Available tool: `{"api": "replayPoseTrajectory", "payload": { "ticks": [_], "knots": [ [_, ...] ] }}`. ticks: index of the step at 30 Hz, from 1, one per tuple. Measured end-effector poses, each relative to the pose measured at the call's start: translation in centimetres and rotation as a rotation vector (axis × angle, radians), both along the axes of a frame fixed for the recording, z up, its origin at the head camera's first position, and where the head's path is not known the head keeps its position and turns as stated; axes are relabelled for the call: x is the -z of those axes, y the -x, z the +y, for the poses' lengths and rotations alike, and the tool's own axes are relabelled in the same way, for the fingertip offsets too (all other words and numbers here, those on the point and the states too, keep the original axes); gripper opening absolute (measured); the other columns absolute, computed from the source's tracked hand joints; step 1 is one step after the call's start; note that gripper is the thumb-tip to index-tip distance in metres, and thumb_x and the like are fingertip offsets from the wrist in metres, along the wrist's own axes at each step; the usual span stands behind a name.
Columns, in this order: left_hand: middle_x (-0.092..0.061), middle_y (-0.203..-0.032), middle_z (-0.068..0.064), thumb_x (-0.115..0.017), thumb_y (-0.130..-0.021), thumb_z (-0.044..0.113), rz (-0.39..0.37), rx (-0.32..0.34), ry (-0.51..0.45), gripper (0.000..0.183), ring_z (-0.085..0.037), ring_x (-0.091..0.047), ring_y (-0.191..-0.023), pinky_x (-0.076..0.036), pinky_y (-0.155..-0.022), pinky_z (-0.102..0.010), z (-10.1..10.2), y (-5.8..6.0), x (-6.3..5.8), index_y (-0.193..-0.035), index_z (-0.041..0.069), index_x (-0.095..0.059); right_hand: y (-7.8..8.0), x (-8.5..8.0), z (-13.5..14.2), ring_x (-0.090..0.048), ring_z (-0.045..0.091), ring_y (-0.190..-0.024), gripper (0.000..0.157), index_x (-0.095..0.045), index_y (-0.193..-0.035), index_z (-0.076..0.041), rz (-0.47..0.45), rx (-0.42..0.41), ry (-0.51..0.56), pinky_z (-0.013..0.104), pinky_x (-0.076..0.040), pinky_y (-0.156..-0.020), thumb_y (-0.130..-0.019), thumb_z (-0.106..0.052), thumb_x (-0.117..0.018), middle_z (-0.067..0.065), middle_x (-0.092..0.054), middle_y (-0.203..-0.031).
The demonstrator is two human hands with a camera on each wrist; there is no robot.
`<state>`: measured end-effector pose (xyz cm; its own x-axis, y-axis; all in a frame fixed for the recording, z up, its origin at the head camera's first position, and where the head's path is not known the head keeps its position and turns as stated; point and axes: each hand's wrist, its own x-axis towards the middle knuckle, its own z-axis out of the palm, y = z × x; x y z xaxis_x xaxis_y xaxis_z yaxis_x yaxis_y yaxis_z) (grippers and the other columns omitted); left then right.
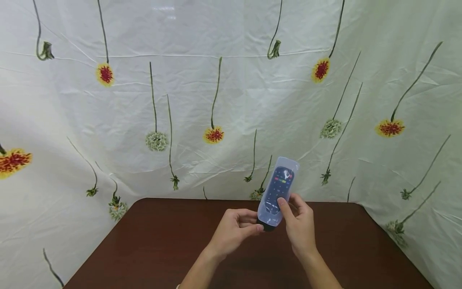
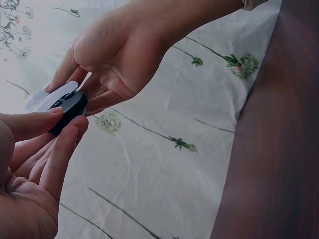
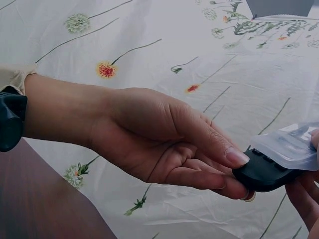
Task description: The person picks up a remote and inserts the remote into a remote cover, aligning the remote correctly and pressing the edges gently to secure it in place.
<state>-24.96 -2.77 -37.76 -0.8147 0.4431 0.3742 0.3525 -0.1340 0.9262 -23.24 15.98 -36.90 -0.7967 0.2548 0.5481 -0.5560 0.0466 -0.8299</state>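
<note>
A black remote control (image 1: pixel 278 186) with colored buttons is held tilted above the table, most of it inside a translucent cover (image 1: pixel 287 162). Its bare black lower end (image 3: pixel 266 172) sticks out of the cover. My left hand (image 1: pixel 232 229) pinches that end between thumb and fingers. Higher up, my right hand (image 1: pixel 301 226) grips the covered remote, thumb on its front and fingers behind. The left wrist view shows the left thumb (image 2: pixel 37 122) on the black end and the right hand (image 2: pixel 119 59) beyond it, around the cover (image 2: pixel 57 97).
Below the hands lies a dark brown table (image 1: pixel 162 241). A pale cloth (image 1: pixel 187 92) printed with flowers hangs behind it and along both sides. A black device (image 3: pixel 11 119) is strapped at the left wrist, beside a light sleeve cuff (image 3: pixel 17 79).
</note>
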Motion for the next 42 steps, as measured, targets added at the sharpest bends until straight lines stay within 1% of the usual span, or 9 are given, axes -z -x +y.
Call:
{"api": "replayPoseTrajectory", "payload": {
  "ticks": [3,12,15,20,30,37,42],
  "knots": [
    [-0.075,-0.102,-0.020,-0.076,-0.089,-0.004,-0.007,0.003,-0.009,0.029,-0.034,-0.075,-0.090,-0.061,-0.078,-0.035,0.1,0.0,0.0,-0.116,-0.013,-0.070,0.0,0.1,-0.1,-0.071,0.021,-0.096,0.023,-0.066,-0.122,0.008,0.002,0.002,0.007,0.027,-0.057,-0.082,-0.105,-0.008,-0.063,0.016,-0.069,-0.110],
    [-0.075,-0.100,-0.021,-0.076,-0.089,-0.004,-0.035,0.006,-0.047,0.029,-0.032,-0.075,-0.089,-0.061,-0.079,-0.036,0.5,-0.3,-0.1,-0.115,-0.014,-0.070,-0.2,0.1,-0.4,-0.069,0.017,-0.095,0.026,-0.064,-0.122,0.011,-0.014,0.011,0.031,0.023,-0.055,-0.081,-0.106,-0.009,-0.060,0.019,-0.068,-0.111],
    [-0.075,-0.099,-0.021,-0.075,-0.088,-0.005,-0.049,-0.001,-0.056,0.029,-0.033,-0.075,-0.089,-0.061,-0.079,-0.036,0.6,-0.3,-0.1,-0.115,-0.014,-0.069,-0.3,0.1,-0.5,-0.069,0.017,-0.092,0.027,-0.064,-0.122,0.012,-0.013,0.006,0.048,0.024,-0.056,-0.078,-0.106,-0.010,-0.060,0.017,-0.068,-0.108],
    [-0.075,-0.099,-0.022,-0.075,-0.088,-0.006,-0.069,0.002,-0.071,0.029,-0.030,-0.075,-0.089,-0.061,-0.079,-0.036,0.7,-0.5,0.0,-0.115,-0.015,-0.069,-0.3,0.3,-0.9,-0.068,0.017,-0.088,0.027,-0.064,-0.121,0.012,-0.012,0.009,0.080,0.024,-0.056,-0.075,-0.106,-0.010,-0.061,0.014,-0.070,-0.104],
    [-0.075,-0.099,-0.023,-0.075,-0.087,-0.008,-0.061,0.010,-0.089,0.029,-0.026,-0.076,-0.087,-0.061,-0.079,-0.036,0.9,-0.5,0.1,-0.114,-0.015,-0.069,-0.2,0.5,-1.2,-0.068,0.016,-0.087,0.028,-0.064,-0.120,0.013,-0.026,0.019,0.091,0.024,-0.056,-0.073,-0.107,-0.011,-0.060,0.016,-0.070,-0.104],
    [-0.075,-0.099,-0.023,-0.074,-0.086,-0.010,-0.055,-0.006,-0.093,0.028,-0.030,-0.075,-0.088,-0.061,-0.079,-0.036,0.8,-0.6,0.1,-0.113,-0.016,-0.069,-0.4,0.4,-1.4,-0.069,0.016,-0.086,0.028,-0.065,-0.120,0.012,-0.039,0.017,0.065,0.024,-0.057,-0.072,-0.106,-0.011,-0.061,0.018,-0.070,-0.104],
    [-0.075,-0.099,-0.024,-0.075,-0.087,-0.009,-0.038,-0.006,-0.086,0.029,-0.031,-0.075,-0.089,-0.061,-0.080,-0.037,0.8,-0.5,-0.1,-0.114,-0.016,-0.069,-0.3,0.3,-1.2,-0.070,0.016,-0.087,0.027,-0.066,-0.119,0.013,-0.012,0.022,0.054,0.025,-0.057,-0.074,-0.106,-0.010,-0.061,0.020,-0.070,-0.105]
  ]
}}
